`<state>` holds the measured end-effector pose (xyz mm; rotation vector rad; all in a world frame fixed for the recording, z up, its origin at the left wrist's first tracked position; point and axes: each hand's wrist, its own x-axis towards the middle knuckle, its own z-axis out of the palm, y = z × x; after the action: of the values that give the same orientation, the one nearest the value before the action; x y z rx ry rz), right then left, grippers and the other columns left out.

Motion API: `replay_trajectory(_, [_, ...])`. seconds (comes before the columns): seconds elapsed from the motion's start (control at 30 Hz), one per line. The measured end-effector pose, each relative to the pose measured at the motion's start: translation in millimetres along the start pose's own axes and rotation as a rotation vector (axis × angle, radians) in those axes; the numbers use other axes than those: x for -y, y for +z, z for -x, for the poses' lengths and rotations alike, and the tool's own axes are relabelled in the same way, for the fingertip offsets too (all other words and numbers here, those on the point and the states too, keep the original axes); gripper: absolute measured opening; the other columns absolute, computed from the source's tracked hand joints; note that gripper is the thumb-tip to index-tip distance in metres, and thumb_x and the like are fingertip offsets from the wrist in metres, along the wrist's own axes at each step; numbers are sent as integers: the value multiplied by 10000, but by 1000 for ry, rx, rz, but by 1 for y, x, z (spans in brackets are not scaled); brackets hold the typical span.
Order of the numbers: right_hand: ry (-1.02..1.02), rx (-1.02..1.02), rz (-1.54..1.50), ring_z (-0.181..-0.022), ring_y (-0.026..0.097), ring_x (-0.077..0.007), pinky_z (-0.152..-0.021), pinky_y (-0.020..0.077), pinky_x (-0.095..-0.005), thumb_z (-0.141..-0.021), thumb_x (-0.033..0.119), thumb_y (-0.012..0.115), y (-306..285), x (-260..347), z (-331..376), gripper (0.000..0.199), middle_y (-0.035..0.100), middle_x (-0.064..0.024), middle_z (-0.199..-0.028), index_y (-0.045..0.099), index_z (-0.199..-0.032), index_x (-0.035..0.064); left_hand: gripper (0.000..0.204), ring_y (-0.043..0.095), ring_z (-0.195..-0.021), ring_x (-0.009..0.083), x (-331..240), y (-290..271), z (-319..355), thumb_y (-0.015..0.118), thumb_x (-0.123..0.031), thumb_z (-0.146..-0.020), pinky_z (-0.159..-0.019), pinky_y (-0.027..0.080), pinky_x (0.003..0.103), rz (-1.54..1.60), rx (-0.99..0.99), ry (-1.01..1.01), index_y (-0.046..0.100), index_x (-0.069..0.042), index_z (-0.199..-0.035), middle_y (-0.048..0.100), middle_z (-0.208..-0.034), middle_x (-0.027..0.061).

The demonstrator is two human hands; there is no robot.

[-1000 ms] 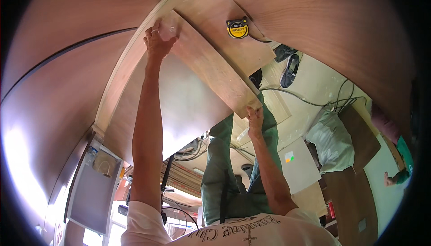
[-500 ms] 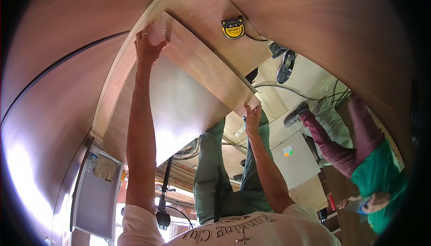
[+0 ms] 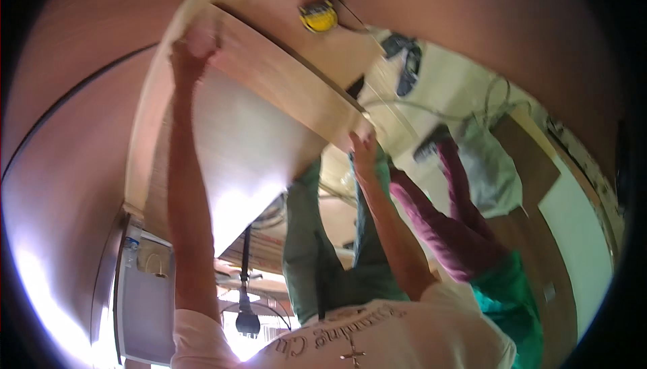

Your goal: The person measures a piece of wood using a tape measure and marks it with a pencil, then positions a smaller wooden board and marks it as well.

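Note:
A long, narrow wooden board (image 3: 283, 76) lies slantwise across a larger wooden panel (image 3: 323, 45). My left hand (image 3: 191, 62), blurred by motion, is on the board's far left end with the thumb over its face. At the near right end, my right hand (image 3: 362, 150) grips the board's corner, fingers bent round the edge. Beside the board, a pale, shiny panel surface (image 3: 253, 126) slopes down toward my legs. A yellow and black tape measure (image 3: 319, 16) rests on the wood beyond the board.
Curved wooden panels (image 3: 74, 133) rise at the left. Another person in maroon trousers (image 3: 431, 224) and a green top stands close at my right. Dark shoes (image 3: 408, 69), a cable (image 3: 431, 109) and a pale sack (image 3: 485, 173) are on the floor. A grey tray (image 3: 145, 301) is at lower left.
The view has shifted, so the board, both hands and the tape measure appear further left and higher. The other person has come closer to my right side. Both hands stay at the board's ends.

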<state>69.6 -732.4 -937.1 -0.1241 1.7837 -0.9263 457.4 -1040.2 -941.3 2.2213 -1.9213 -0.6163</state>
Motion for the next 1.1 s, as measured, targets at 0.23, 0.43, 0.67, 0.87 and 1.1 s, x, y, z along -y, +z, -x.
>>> replay_trajectory(0.23, [-174, 56, -66, -1033, 567, -151, -909, 461, -307, -869, 84, 700, 9, 12, 13, 441, 589, -68, -1142, 484, -1249, 25, 883, 498, -1252, 342, 1, 0, -3, 862, -408, -674, -1058, 402, 458, 130, 47, 33, 481, -130, -1421, 513, -1348, 172])
replay_trajectory(0.43, [-172, 70, 16, -1112, 565, -173, -984, 429, -324, -896, 92, 667, 12, 24, 7, 408, 591, -86, -1208, 479, -1248, 10, 871, 473, -1287, 343, 7, 1, -5, 855, -415, -685, -1084, 377, 465, 151, 64, -15, 474, -179, -1431, 486, -1381, 169])
replay_trajectory(0.67, [-178, 44, -23, -1058, 572, -160, -948, 448, -310, -872, 63, 690, 12, 25, 4, 468, 597, -69, -1164, 481, -1289, 21, 865, 481, -1283, 341, 6, -1, -5, 856, -429, -683, -1085, 372, 472, 108, 62, -10, 486, -186, -1426, 487, -1385, 175])
replay_trajectory(0.87, [-214, 54, 17, -1055, 571, -155, -939, 448, -315, -873, 69, 692, 12, 27, 4, 447, 597, -61, -1158, 492, -1271, 32, 859, 481, -1289, 335, 14, 4, -7, 854, -427, -687, -1076, 386, 464, 176, 55, 38, 493, -165, -1421, 496, -1383, 181])
replay_trajectory(1.1, [-168, 78, 14, -1099, 563, -172, -988, 417, -323, -896, 111, 676, 9, 28, 6, 440, 595, -85, -1194, 475, -1273, 9, 851, 472, -1301, 345, 20, 6, -10, 854, -408, -688, -1082, 389, 459, 137, 46, 61, 498, -138, -1412, 493, -1390, 186])
